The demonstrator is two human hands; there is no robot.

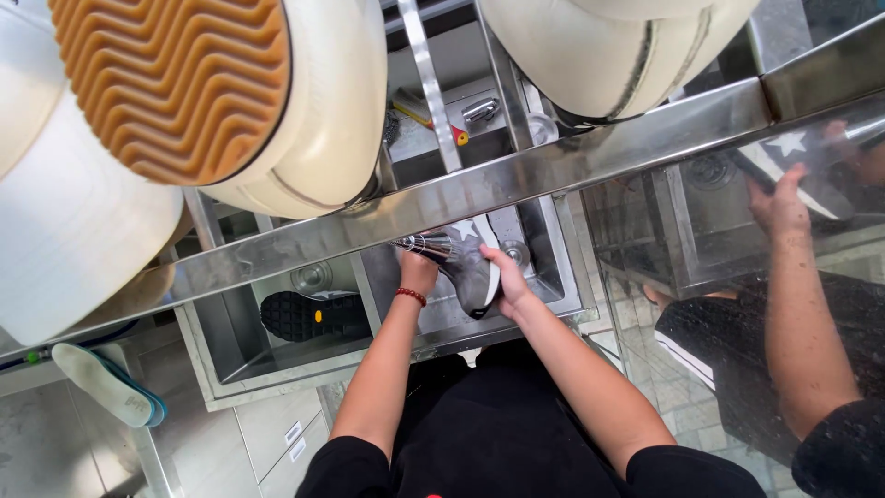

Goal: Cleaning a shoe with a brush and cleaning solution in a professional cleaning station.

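My right hand [510,288] grips a grey sneaker [464,269] with a white sole and a white star, holding it tilted over the right basin of a steel sink [560,281]. My left hand [417,270], with a red bead bracelet at the wrist, is closed around a chrome spray head [426,246] that points at the sneaker. Both hands meet over the basin, just below a steel shelf rail [553,171].
A black shoe [309,315] lies sole-up in the left basin. Large cream shoes [323,101] with tan ridged soles rest on the shelf close to the camera. A pale insole [103,383] lies at the left. A shiny panel [784,277] on the right mirrors my arm and sneaker.
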